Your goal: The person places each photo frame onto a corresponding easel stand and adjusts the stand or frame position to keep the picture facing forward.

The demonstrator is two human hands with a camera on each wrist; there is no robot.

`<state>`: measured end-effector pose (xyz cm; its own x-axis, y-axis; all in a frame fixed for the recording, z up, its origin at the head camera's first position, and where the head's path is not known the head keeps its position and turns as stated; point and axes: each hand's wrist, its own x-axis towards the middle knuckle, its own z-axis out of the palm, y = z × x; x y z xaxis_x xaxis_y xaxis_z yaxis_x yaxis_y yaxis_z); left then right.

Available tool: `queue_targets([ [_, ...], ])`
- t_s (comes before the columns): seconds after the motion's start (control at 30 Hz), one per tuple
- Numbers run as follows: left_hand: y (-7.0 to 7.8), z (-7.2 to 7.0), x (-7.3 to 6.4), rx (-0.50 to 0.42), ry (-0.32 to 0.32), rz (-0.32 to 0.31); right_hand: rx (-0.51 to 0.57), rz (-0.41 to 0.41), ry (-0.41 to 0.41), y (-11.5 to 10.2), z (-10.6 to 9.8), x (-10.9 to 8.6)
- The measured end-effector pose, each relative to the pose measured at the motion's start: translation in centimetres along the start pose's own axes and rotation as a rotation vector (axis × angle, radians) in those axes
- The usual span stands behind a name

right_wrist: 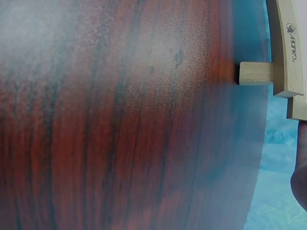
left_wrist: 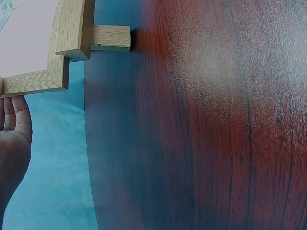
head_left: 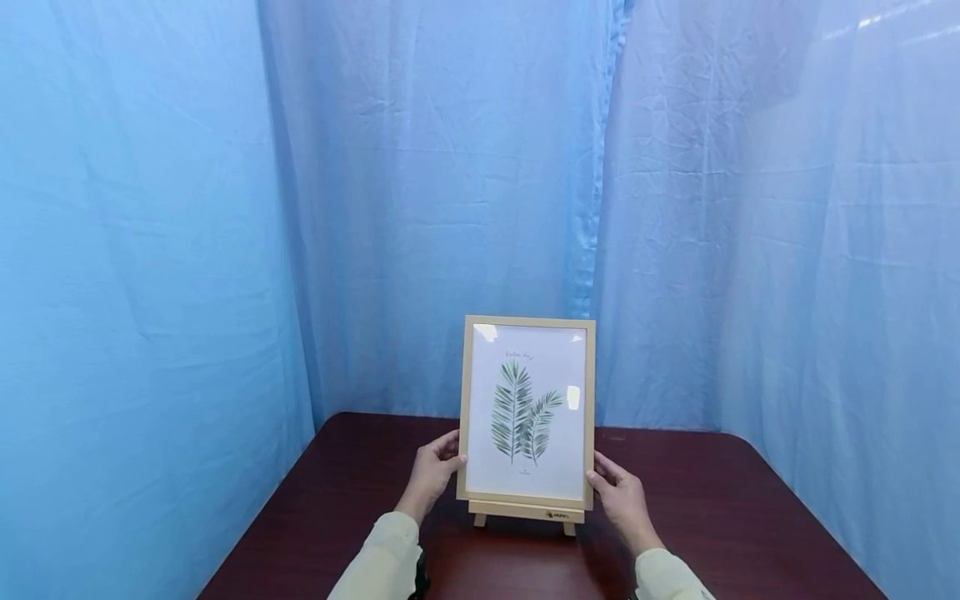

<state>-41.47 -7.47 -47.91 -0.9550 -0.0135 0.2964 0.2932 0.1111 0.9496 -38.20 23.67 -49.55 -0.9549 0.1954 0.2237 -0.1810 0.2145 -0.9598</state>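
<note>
A picture frame (head_left: 528, 417) of light wood, with a print of two green fern-like leaves, leans upright on a small wooden easel (head_left: 517, 509). My left hand (head_left: 431, 475) grips the frame's left edge low down, thumb at the front and fingers toward the back. On the opposite edge, my right hand (head_left: 624, 500) pinches the frame near its lower corner. The left wrist view shows the frame's corner (left_wrist: 36, 82) beside the easel's ledge and a short leg (left_wrist: 110, 37). Dark lettering marks the ledge (right_wrist: 284, 52) in the right wrist view, where only part of the hand shows.
Beneath the easel is a dark red-brown wooden table (head_left: 697, 517) with rounded far corners and a glossy surface. Light blue curtains (head_left: 442, 208) hang behind it and along both sides. Pale sleeves (head_left: 382, 554) cover both forearms.
</note>
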Motion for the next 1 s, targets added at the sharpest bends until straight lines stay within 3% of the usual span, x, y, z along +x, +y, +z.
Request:
queue_targets([
  [1.0, -0.09, -0.12, 0.05, 0.048, 0.015, -0.021, -0.027, -0.023, 0.019, 0.39, 0.30, -0.12],
])
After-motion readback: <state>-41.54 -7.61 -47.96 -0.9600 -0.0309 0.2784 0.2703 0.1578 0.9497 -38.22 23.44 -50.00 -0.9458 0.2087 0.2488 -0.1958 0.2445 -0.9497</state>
